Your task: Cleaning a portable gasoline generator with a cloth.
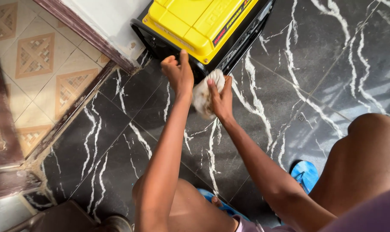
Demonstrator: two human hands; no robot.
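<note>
From the head view, your right hand point(220, 98) is clamped on a crumpled pale cloth point(203, 95) just below the yellow generator point(199, 23) and against its black frame point(160, 45), while your left hand point(177, 73), fingers curled, grips that frame beside it.

The yellow generator point(203, 23) runs off the top edge, so only its lower corner and part of its black frame point(154, 41) show. The pale cloth point(203, 96) is half covered by the right hand point(220, 101), and its far side cannot be made out. The blue sandals point(305, 175) are mostly hidden under the legs. Both forearms leave the bottom edge. A dark object point(70, 219) at lower left is cut off and unclear.
</note>
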